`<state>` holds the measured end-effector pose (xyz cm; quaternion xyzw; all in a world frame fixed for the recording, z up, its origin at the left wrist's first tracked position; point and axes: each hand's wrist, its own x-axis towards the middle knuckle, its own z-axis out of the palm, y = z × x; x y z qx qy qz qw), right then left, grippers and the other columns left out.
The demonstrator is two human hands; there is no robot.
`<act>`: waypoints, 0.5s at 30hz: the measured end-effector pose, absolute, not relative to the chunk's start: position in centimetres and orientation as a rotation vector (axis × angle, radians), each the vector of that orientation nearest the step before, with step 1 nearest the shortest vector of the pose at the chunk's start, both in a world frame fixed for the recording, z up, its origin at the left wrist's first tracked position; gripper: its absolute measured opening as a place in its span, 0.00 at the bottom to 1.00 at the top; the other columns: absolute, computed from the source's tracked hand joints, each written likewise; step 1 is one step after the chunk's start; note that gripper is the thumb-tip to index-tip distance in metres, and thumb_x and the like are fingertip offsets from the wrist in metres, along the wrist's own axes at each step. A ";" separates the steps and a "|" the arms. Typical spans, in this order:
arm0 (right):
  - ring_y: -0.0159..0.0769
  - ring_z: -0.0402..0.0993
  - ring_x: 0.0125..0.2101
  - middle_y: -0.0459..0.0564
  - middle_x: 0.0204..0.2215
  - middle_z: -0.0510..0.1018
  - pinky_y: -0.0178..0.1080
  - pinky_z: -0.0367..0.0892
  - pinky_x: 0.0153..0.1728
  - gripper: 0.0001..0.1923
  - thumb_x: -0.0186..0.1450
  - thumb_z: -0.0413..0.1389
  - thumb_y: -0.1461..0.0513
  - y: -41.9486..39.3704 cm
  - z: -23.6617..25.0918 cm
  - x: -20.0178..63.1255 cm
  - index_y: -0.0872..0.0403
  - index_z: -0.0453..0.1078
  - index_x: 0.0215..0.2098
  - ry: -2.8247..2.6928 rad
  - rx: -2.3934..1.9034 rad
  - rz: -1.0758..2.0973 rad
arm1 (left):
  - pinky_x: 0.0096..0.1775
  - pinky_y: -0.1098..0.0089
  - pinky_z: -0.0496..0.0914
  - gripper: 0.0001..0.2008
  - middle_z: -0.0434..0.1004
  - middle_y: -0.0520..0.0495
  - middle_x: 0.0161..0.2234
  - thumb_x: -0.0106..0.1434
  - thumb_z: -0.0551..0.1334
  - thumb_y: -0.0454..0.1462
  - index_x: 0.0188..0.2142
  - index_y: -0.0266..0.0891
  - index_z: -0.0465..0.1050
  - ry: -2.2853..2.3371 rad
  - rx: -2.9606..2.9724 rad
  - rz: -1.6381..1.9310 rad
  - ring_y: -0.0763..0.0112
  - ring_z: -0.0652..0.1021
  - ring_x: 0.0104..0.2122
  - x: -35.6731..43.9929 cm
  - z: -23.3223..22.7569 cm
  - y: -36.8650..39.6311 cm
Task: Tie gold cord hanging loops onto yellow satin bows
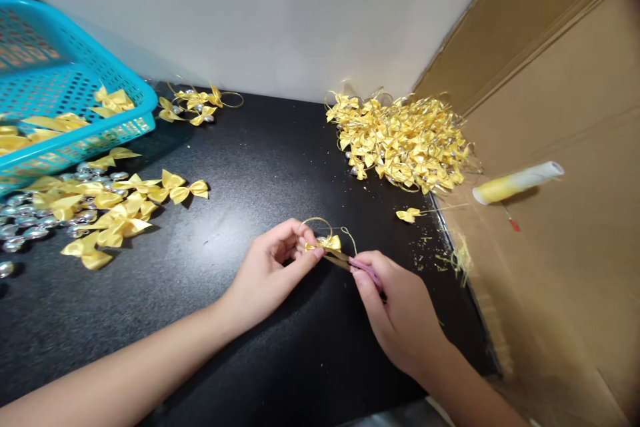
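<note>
Left hand fingers pinching a yellow bow with gold loop, right hand fingers gripping small scissors touching the bow, on black table, bow pile beyond the bow, blue basket far left.

no legible text or labels

Black table bears bows, basket, beads.

Black tabletop, plain white wall behind, brown cardboard panel at right.
</note>
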<state>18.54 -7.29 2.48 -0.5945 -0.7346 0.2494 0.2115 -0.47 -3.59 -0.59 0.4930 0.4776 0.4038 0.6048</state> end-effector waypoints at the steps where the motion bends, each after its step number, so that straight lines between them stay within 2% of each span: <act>1: 0.34 0.76 0.26 0.47 0.27 0.79 0.33 0.64 0.25 0.12 0.69 0.46 0.59 -7.3 2.5 18.6 0.52 0.70 0.36 -2.051 -1.649 0.668 | 0.32 0.74 0.66 0.06 0.71 0.54 0.27 0.59 0.65 0.37 0.30 0.39 0.69 1.108 1.140 0.929 0.75 0.71 0.28 -0.5 -0.6 -3.6; 7: 0.33 0.75 0.25 0.46 0.26 0.78 0.33 0.64 0.25 0.11 0.69 0.47 0.60 -7.2 2.5 19.0 0.53 0.70 0.38 -2.076 -1.617 0.620 | 0.32 0.72 0.65 0.08 0.70 0.53 0.26 0.59 0.64 0.39 0.29 0.39 0.68 1.108 1.142 0.901 0.74 0.70 0.27 -0.4 -0.1 -3.6; 15: 0.32 0.75 0.25 0.46 0.27 0.78 0.33 0.64 0.25 0.11 0.69 0.47 0.60 -7.2 2.7 19.2 0.53 0.70 0.38 -2.078 -1.600 0.614 | 0.34 0.72 0.66 0.07 0.72 0.52 0.28 0.60 0.65 0.39 0.33 0.39 0.69 1.059 1.097 0.891 0.74 0.71 0.29 -0.5 -0.3 -3.6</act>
